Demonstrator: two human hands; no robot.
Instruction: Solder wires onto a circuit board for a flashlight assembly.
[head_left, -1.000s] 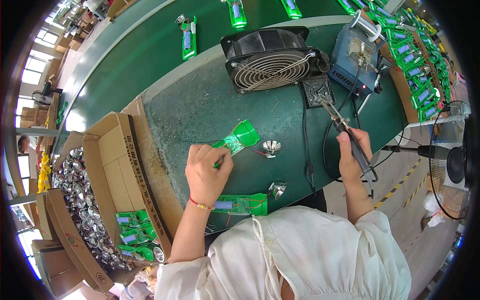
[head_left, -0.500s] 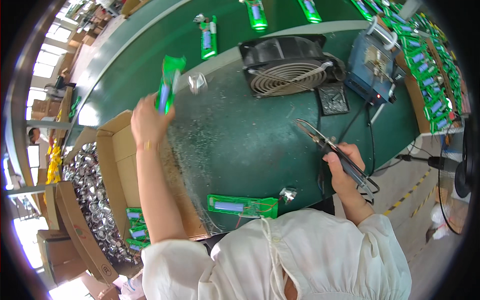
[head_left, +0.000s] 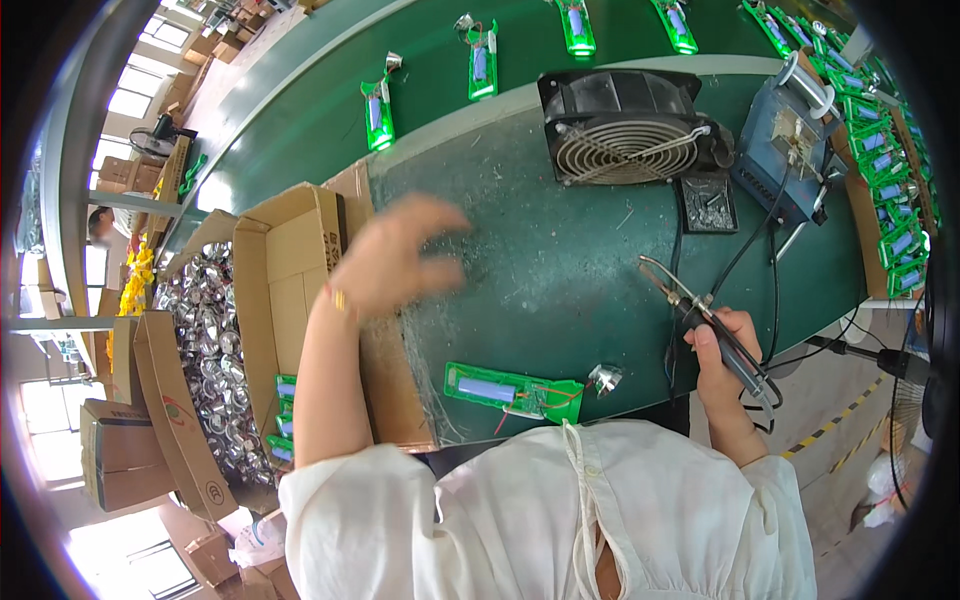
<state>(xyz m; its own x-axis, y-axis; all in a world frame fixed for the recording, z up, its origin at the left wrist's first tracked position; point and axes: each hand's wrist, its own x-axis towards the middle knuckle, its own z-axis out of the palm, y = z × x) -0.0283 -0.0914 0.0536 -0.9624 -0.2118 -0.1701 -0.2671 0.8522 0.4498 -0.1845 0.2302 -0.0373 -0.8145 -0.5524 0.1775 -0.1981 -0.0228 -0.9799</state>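
Spreading its fingers apart, the left hand point(head_left: 388, 262) is blurred above the table point(head_left: 540, 300). Nearer the body and to its right lies a green casing point(head_left: 515, 393). On its left, a carton point(head_left: 292, 262) holds casings; farther left, a box point(head_left: 172, 402) brims with reflectors point(head_left: 212, 345). Closed round an iron point(head_left: 741, 364), the right hand point(head_left: 718, 374) has a tray point(head_left: 712, 229) of scraps ahead and a casing-filled bin point(head_left: 866, 236) beyond, rightward.

A cardboard box flap point(head_left: 163, 435) bears a red emblem point(head_left: 177, 405) and a small round dark symbol point(head_left: 213, 492).
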